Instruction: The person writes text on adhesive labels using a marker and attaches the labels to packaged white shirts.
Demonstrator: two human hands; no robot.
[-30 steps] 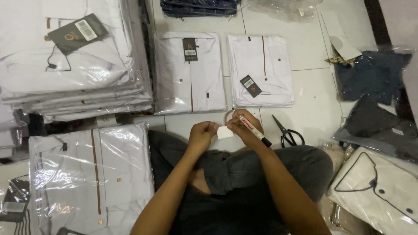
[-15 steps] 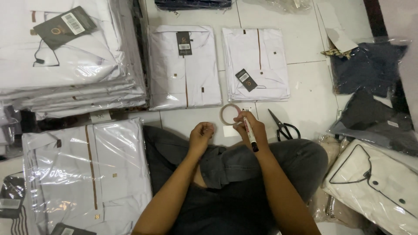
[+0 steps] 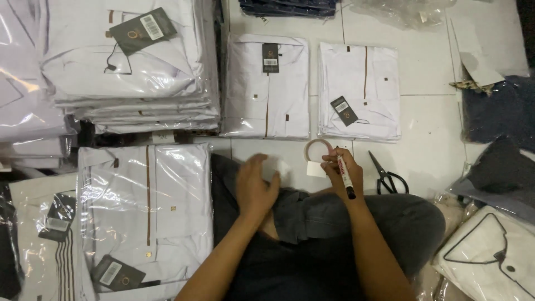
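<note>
A: What is being held by the right hand [image 3: 341, 174]?

B: A marker [image 3: 345, 176] is being gripped in closed fingers [image 3: 333, 167], its dark tip pointing down toward the knee. A small white label [image 3: 316, 169] is being pinched by the same hand, and a tape roll [image 3: 319, 149] is being held at the fingertips, just above the label.

A: And the left hand [image 3: 255, 187]?

B: Nothing is being held there. The fingers [image 3: 257, 163] are being kept loosely open and slightly spread, blurred, hovering over the dark trouser leg [image 3: 312, 214], just beside the label but apart from it.

A: Where is all this being done?

B: Over the lap, above a white tiled floor [image 3: 429, 117]. Scissors [image 3: 385, 177] are lying on the floor just right of the right hand. Two folded white shirts [image 3: 267, 83] in plastic are lying ahead, and a stack [image 3: 128, 67] of bagged shirts is sitting at the left.
</note>
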